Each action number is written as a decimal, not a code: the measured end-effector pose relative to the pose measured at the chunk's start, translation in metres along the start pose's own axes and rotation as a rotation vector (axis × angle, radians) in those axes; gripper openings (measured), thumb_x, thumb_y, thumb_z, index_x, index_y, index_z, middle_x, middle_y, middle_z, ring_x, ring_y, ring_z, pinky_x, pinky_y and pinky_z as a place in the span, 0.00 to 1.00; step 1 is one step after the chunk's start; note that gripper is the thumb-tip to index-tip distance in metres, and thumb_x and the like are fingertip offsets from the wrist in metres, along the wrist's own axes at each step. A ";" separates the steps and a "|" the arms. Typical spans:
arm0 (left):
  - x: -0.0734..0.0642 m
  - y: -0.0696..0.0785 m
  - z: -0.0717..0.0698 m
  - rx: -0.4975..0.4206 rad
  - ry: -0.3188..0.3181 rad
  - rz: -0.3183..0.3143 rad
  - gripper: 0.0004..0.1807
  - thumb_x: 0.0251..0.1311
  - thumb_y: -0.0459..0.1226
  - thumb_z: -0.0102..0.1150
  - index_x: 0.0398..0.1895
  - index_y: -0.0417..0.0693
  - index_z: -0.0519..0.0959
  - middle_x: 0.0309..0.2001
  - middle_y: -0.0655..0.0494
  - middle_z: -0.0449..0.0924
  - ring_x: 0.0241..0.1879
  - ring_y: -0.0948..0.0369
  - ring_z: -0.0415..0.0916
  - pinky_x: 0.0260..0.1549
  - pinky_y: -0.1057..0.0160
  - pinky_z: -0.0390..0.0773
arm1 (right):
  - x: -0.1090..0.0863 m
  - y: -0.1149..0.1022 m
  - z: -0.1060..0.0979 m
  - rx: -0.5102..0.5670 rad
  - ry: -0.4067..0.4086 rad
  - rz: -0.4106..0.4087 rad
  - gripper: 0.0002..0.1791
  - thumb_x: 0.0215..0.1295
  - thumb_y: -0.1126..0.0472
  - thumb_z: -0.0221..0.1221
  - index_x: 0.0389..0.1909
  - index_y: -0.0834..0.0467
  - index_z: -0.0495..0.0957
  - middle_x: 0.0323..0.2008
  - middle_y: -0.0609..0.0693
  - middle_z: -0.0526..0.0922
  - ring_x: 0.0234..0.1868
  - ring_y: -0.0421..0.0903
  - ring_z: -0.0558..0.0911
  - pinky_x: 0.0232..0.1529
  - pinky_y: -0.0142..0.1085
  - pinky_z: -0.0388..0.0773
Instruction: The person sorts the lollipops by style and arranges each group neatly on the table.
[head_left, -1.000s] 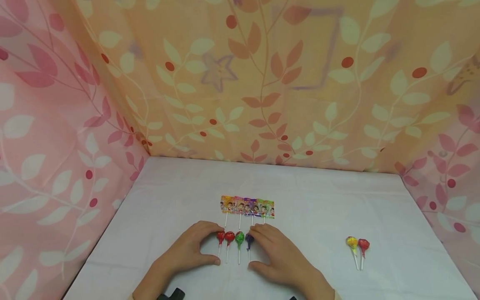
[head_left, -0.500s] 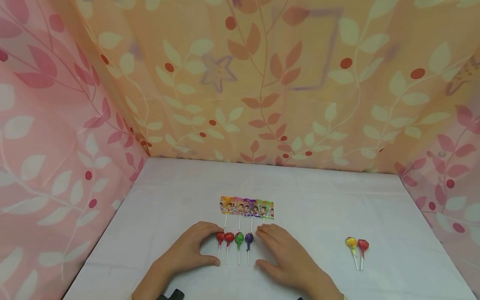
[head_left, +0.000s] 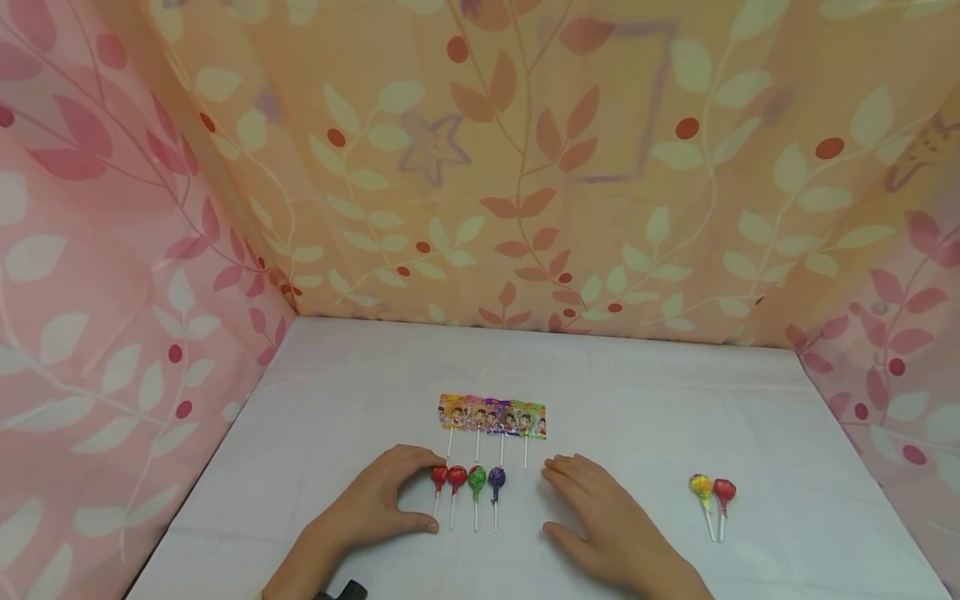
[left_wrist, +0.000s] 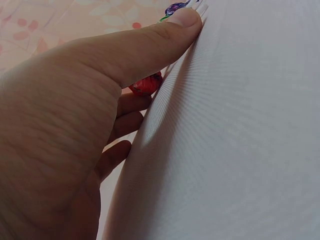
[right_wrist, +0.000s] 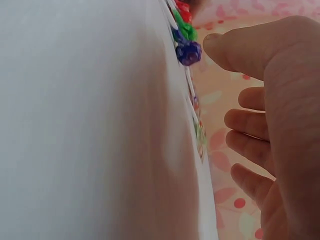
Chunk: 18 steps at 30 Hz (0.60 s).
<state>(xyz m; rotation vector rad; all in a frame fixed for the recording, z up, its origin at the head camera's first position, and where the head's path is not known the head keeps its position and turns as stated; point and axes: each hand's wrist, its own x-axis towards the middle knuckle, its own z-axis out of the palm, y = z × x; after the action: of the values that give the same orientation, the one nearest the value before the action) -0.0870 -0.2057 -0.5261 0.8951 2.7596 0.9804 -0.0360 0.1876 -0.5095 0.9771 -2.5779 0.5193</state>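
In the head view four-colour wrapped round lollipops lie in a row, sticks toward me: a red one (head_left: pixel 439 474) at the left end, a second red one (head_left: pixel 457 476), a green one (head_left: pixel 477 477) and a purple one (head_left: pixel 497 478). My left hand (head_left: pixel 382 497) rests beside the row, its index fingertip right at the leftmost red head and its thumb near that stick's end. My right hand (head_left: pixel 603 517) is apart from the purple lollipop, fingers spread loosely and holding nothing. The right wrist view shows its thumb (right_wrist: pixel 235 47) clear of the table.
Beyond the row lies a line of flat lollipops in printed wrappers, from orange (head_left: pixel 452 412) to green (head_left: pixel 532 419). A yellow lollipop (head_left: pixel 702 485) and another red one (head_left: pixel 724 490) lie to the right on the white tabletop (head_left: pixel 360 375). Patterned curtains (head_left: pixel 517 167) stand behind and at the sides.
My right hand has drawn away to the right from the purple lollipop, which its fingers partly covered before. The left hand has stayed by the red one.
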 end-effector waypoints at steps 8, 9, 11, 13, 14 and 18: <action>-0.001 0.000 0.001 0.003 0.008 0.001 0.47 0.46 0.64 0.85 0.73 0.73 0.78 0.68 0.79 0.76 0.70 0.64 0.73 0.71 0.44 0.76 | -0.017 0.017 -0.008 -0.007 0.010 0.055 0.38 0.61 0.47 0.78 0.69 0.58 0.81 0.69 0.50 0.82 0.72 0.53 0.78 0.83 0.31 0.49; -0.001 0.000 0.001 0.003 0.007 0.000 0.47 0.46 0.64 0.85 0.73 0.73 0.78 0.68 0.79 0.76 0.70 0.64 0.73 0.71 0.44 0.76 | -0.019 0.019 -0.009 -0.006 0.011 0.061 0.38 0.61 0.48 0.78 0.69 0.59 0.81 0.69 0.50 0.82 0.72 0.54 0.78 0.83 0.30 0.49; -0.001 0.000 0.000 0.001 0.005 -0.001 0.47 0.46 0.64 0.85 0.73 0.73 0.78 0.68 0.78 0.76 0.70 0.64 0.73 0.71 0.44 0.76 | -0.023 0.023 -0.011 -0.006 0.012 0.075 0.37 0.60 0.49 0.79 0.69 0.59 0.81 0.69 0.50 0.82 0.71 0.54 0.79 0.83 0.30 0.48; -0.001 0.001 0.000 -0.001 0.003 -0.004 0.47 0.47 0.64 0.85 0.73 0.73 0.78 0.68 0.78 0.76 0.70 0.64 0.73 0.71 0.44 0.76 | -0.026 0.027 -0.013 -0.003 0.014 0.088 0.37 0.60 0.50 0.79 0.68 0.59 0.81 0.69 0.50 0.82 0.71 0.54 0.79 0.83 0.29 0.47; -0.001 0.001 0.000 -0.001 0.001 -0.003 0.47 0.47 0.64 0.85 0.73 0.73 0.78 0.68 0.78 0.76 0.70 0.64 0.73 0.71 0.44 0.76 | -0.028 0.029 -0.014 -0.004 0.013 0.096 0.37 0.59 0.51 0.79 0.69 0.59 0.81 0.69 0.50 0.82 0.71 0.55 0.79 0.83 0.29 0.46; -0.001 0.000 0.000 -0.004 -0.002 0.002 0.47 0.47 0.64 0.85 0.73 0.72 0.78 0.68 0.78 0.76 0.70 0.64 0.73 0.71 0.44 0.76 | -0.038 0.039 -0.017 0.003 0.035 0.111 0.37 0.57 0.54 0.80 0.68 0.60 0.82 0.68 0.52 0.83 0.70 0.55 0.79 0.83 0.28 0.46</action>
<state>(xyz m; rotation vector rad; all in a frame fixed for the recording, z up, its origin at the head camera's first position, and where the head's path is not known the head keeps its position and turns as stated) -0.0866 -0.2061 -0.5263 0.8981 2.7539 0.9848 -0.0324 0.2434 -0.5197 0.8219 -2.6114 0.5648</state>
